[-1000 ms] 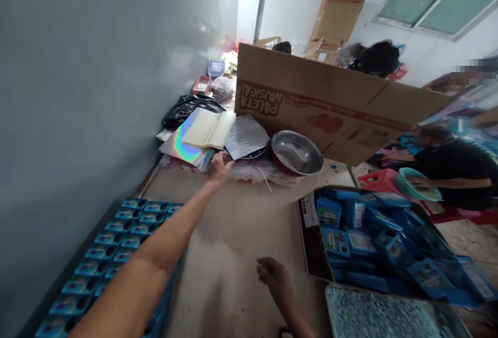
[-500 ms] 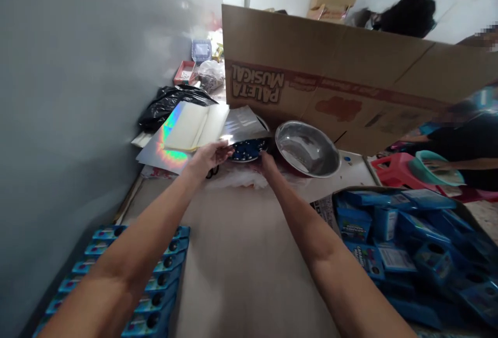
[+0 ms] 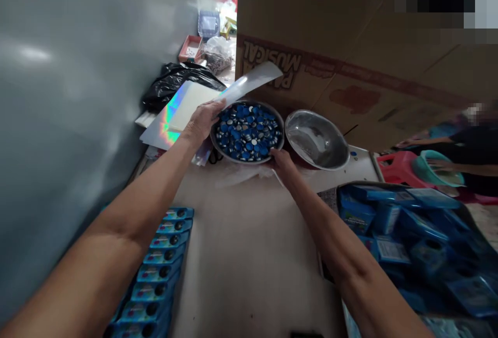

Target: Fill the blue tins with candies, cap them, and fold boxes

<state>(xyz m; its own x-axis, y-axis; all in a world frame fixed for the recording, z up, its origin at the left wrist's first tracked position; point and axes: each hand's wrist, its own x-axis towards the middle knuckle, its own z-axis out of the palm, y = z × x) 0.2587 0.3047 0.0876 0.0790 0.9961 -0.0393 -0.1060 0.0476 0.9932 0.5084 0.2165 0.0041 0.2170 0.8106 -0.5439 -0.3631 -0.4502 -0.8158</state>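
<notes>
Rising since the earlier frame, a glossy sheet [image 3: 254, 83] is being pinched in the grip of the left hand [image 3: 203, 119]; the right hand [image 3: 281, 160] is clasping the metal bowl [image 3: 249, 162] of blue caps [image 3: 249, 131], which is sitting beside a basin [image 3: 322, 145] on the table [image 3: 241, 234].

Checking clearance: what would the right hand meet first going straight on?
The near-right rim of the metal bowl; the right hand looks to be at it, though exact contact is unclear. Beyond lie the blue and silver discs.

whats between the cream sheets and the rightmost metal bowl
In the head view: a round metal bowl of blue and silver discs, the left hand with a silvery sheet, and the right hand at the bowl's rim.
</notes>
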